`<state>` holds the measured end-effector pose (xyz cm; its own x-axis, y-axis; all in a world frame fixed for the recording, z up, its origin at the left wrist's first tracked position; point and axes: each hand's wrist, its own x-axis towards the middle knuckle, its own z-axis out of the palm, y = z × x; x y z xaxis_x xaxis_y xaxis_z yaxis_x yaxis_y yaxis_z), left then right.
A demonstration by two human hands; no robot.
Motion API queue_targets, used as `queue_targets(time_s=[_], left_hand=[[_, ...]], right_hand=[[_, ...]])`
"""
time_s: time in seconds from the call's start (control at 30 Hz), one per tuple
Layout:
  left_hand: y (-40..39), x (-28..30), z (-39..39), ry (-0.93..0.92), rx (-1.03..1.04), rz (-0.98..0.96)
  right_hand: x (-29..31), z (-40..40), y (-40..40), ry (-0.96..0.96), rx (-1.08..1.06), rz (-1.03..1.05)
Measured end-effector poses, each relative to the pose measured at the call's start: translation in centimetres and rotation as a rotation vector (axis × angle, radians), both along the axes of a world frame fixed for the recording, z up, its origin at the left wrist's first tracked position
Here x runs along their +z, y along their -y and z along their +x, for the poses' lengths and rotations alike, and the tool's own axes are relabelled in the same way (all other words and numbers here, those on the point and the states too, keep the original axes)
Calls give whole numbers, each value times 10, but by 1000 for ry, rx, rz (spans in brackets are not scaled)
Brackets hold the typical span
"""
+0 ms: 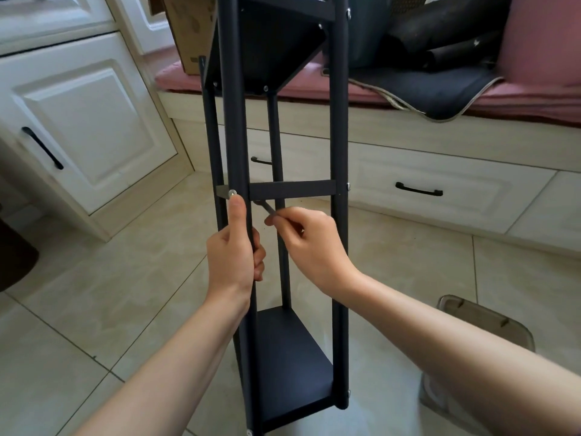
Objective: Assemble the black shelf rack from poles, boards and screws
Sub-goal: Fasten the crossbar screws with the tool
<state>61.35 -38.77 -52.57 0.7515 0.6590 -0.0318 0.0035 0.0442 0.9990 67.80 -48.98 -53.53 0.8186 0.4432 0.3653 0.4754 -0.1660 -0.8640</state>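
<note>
- Over the tiled floor [94, 309], the black shelf rack [341, 247] is leaning away from the camera, showing four poles and three boards.
- The left hand [232, 256] is wrapping its fingers round the near left pole [234, 121], thumb lying just below a silver screw [232, 192].
- The right hand [311, 243] is pinching a small hex key [267, 207] beneath the middle board [292, 189].
- Four more screws are showing on the right pole.

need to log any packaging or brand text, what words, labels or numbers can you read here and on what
None can be read.
The cardboard box on the pink cushion bears a small dark mark near its lower corner and faint prints, too blurred to read.
The black shelf rack shows no lettering in this view.
</note>
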Motion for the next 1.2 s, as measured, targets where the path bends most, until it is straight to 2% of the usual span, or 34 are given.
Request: queue_targets(time_s=[0.23,0.7,0.93,1.2], left_hand=[[1,1,-2,-15,4,-9],[1,-1,1,-8,-18,5],[5,-3,2,-5,-10,20],[5,-4,4,6,-30,56]], right_hand=[[10,2,-5,-4,-8,4],[-16,10,-22,2,-39,128],[-28,13,-29,153,-105,152],[-39,14,-46,52,-173,198]])
